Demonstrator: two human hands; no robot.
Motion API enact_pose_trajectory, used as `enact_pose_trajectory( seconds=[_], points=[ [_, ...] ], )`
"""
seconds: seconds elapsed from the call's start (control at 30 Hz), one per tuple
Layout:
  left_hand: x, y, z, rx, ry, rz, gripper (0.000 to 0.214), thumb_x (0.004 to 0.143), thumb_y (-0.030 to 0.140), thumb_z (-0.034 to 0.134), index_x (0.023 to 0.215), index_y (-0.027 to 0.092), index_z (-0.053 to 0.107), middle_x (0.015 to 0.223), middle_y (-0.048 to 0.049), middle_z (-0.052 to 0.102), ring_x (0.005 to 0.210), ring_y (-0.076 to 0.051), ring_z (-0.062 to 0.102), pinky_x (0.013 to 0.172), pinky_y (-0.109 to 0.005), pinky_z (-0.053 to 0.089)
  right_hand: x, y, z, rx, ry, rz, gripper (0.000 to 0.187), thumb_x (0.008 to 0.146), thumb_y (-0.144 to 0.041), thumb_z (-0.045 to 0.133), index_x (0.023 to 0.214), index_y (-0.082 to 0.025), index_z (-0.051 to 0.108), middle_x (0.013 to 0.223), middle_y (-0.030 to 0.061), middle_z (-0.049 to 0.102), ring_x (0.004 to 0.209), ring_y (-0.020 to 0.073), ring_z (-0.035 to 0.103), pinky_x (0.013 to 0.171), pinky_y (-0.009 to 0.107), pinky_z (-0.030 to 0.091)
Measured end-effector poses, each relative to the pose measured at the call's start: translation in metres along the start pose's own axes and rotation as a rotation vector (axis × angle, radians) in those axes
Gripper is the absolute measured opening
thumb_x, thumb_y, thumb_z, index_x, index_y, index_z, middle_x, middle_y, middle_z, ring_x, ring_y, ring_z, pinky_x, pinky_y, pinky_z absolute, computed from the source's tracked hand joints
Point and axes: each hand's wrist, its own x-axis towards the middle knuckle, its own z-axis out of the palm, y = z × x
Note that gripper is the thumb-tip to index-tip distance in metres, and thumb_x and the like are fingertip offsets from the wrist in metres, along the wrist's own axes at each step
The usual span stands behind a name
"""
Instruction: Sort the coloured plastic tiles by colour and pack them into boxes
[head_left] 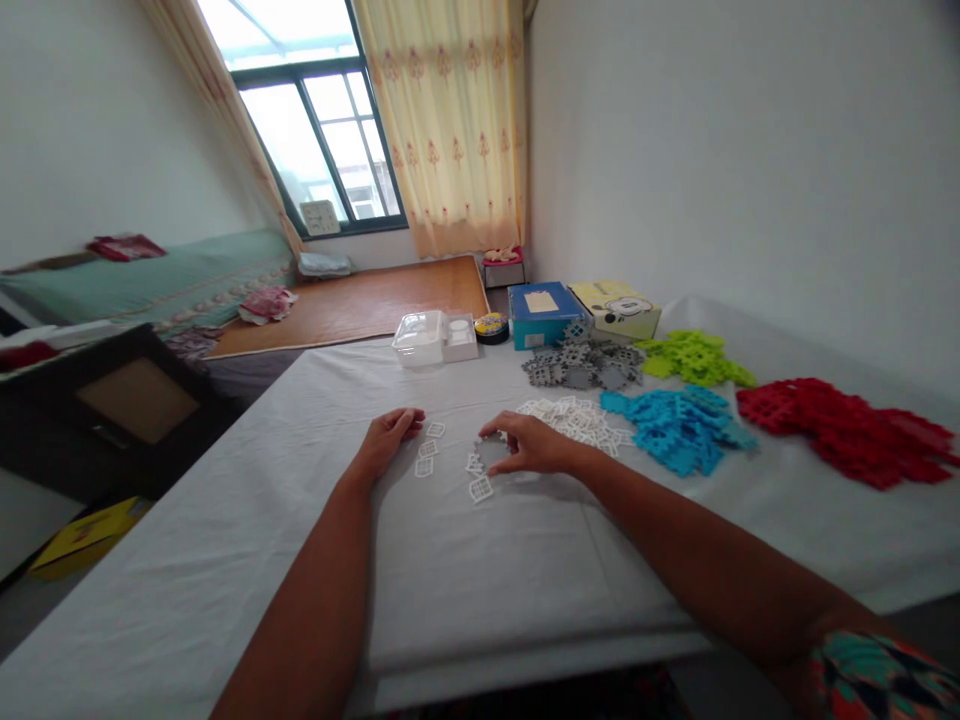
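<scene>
Here, the right hand [536, 443] is holding a gray piece [492, 454] between its thumb and fingers, over the bench [465, 570]. Small white pieces [480, 488] are lying just beside it. The left hand [386, 440] is resting near other white pieces, fingers curling in; I cannot tell if they are holding anything.

Looks from head height, above and behind the left hand [387, 440] and right hand [534, 443], facing forward and down. Sees both forearms [319, 565] from behind, stretching from the lower part of the view to hands just below mid-frame. Sits near enough to take in the table edge [525, 655] this side of the hands, yet reaches past them to the window [304, 72] far beyond and the wall [720, 160] rightward of the right hand.
</scene>
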Motion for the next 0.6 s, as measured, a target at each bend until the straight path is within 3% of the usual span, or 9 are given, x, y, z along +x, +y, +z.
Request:
enact_pose_trajectory(
  seconds=[0.07, 0.13, 0.3, 0.4, 0.5, 0.6],
  points=[
    [0.0, 0.0, 0.0, 0.004, 0.005, 0.001, 0.052, 0.069, 0.063, 0.068, 0.09, 0.016, 0.073, 0.095, -0.0092, 0.072, 0.085, -0.02, 0.065, 0.08, -0.034, 0.054, 0.001, 0.013, -0.007, 0.003, 0.014, 0.049, 0.057, 0.063, -0.043, 0.083, 0.112, -0.019, 0.067, 0.101, 0.006, 0.065, 0.064, 0.011, 0.055, 0.065, 0.026, 0.048],
    [0.0, 0.0, 0.0, 0.007, 0.005, -0.001, 0.052, 0.069, 0.063, 0.068, 0.09, 0.016, 0.073, 0.095, -0.009, 0.072, 0.084, -0.02, 0.066, 0.081, -0.034, 0.055, 0.005, 0.028, -0.017, -0.024, 0.113, 0.138, 0.056, 0.063, -0.04, 0.083, 0.112, -0.019, 0.067, 0.1, 0.0063, 0.066, 0.065, 0.0121, 0.057, 0.068, 0.027, 0.049],
    [-0.001, 0.002, -0.001, 0.019, -0.006, 0.009, 0.051, 0.069, 0.062, 0.068, 0.091, 0.016, 0.073, 0.093, -0.0084, 0.072, 0.085, -0.021, 0.065, 0.083, -0.035, 0.054, 0.011, 0.065, -0.057, -0.081, 0.643, 0.363, 0.07, 0.068, -0.039, 0.077, 0.13, -0.014, 0.055, 0.131, 0.0176, 0.053, 0.079, 0.0182, 0.062, 0.074, 0.034, 0.052],
    [-0.002, 0.003, -0.001, 0.021, -0.004, 0.011, 0.052, 0.069, 0.063, 0.068, 0.091, 0.017, 0.073, 0.093, -0.0087, 0.072, 0.086, -0.022, 0.065, 0.083, -0.036, 0.055, 0.005, 0.08, -0.073, -0.105, 0.818, 0.407, 0.062, 0.077, -0.034, 0.065, 0.134, -0.011, 0.05, 0.136, 0.0215, 0.047, 0.083, 0.0204, 0.063, 0.075, 0.035, 0.054],
    [-0.001, 0.002, 0.0, 0.021, -0.009, 0.011, 0.053, 0.068, 0.064, 0.068, 0.091, 0.016, 0.073, 0.094, -0.009, 0.072, 0.086, -0.021, 0.065, 0.082, -0.035, 0.055, 0.001, 0.078, -0.068, -0.124, 0.792, 0.405, 0.043, 0.083, -0.025, 0.053, 0.124, -0.014, 0.058, 0.12, 0.0154, 0.062, 0.074, 0.0175, 0.063, 0.077, 0.035, 0.053],
    [-0.001, 0.001, 0.001, 0.024, -0.013, 0.02, 0.053, 0.069, 0.063, 0.067, 0.092, 0.016, 0.073, 0.094, -0.0088, 0.072, 0.084, -0.021, 0.065, 0.081, -0.034, 0.054, 0.002, 0.059, -0.044, -0.035, 0.521, 0.288, 0.031, 0.086, -0.027, 0.052, 0.114, -0.018, 0.064, 0.104, 0.0076, 0.07, 0.072, 0.0155, 0.064, 0.074, 0.031, 0.053]
  ],
)
